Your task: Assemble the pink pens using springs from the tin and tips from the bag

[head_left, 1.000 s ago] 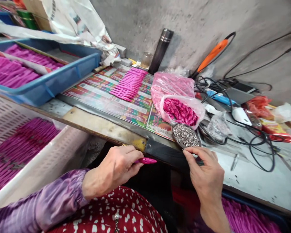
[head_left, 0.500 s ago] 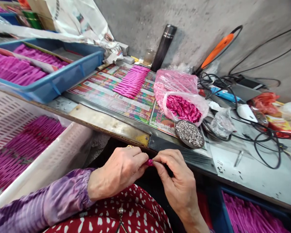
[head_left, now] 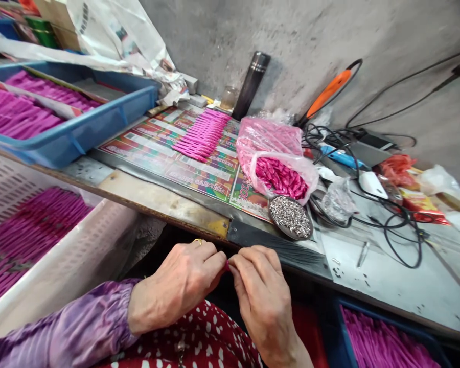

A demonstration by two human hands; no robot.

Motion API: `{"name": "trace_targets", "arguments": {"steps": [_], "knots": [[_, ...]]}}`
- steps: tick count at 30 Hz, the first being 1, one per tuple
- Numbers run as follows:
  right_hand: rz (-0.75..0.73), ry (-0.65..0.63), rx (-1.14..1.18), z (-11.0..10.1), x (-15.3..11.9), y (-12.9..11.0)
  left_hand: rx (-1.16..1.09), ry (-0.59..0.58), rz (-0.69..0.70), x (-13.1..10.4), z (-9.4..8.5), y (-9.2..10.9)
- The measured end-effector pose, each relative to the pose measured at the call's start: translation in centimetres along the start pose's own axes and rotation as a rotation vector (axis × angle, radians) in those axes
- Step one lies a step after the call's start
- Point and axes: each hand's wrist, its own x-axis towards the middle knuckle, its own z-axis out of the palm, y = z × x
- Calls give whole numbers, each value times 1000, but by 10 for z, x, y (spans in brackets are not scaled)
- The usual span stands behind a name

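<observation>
My left hand (head_left: 184, 283) is closed in front of the bench edge, its thumb and fingertips pinching a small pink plastic piece (head_left: 226, 265). Only a sliver of that piece shows between the hands. On its other end press the closed fingertips of my right hand (head_left: 264, 301); whether they also hold a small pin is hidden. Beyond my right hand, a round dish (head_left: 291, 217) of small silver metal pins stands on the bench. A pink plastic bag (head_left: 268, 135) behind it lies open, showing many small glossy pink pieces (head_left: 281, 176).
A row of slim pink sticks (head_left: 203, 135) lies on the printed mat (head_left: 157, 168). Blue tray (head_left: 117, 117), white basket (head_left: 72, 260) and lower blue bin (head_left: 339, 332) hold more. A dark flask (head_left: 251, 84), orange-handled tool (head_left: 329, 93) and tangled black cables (head_left: 387, 222) are farther back.
My fingertips have come closer together, and the pink piece between them is now mostly covered. The view has shifted slightly, so the bench things appear a little further left.
</observation>
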Motion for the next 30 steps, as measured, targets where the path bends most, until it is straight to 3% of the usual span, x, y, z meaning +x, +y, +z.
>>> {"name": "trace_targets", "arguments": {"steps": [10,17,22,26,30], "knots": [[3,55,-12,6,-2,2,-12,21,-3,2,5,-2],[-140,87,-172,12,-22,9,-59,75,51,5,2,-4],[-123,103,-129,19,-29,12,-37,78,62,4,3,-5],[-67,92,-49,10,-19,12,-48,96,78,6,5,-6],[19,67,-38,-11,-8,30,-15,214,121,13,7,-8]]}}
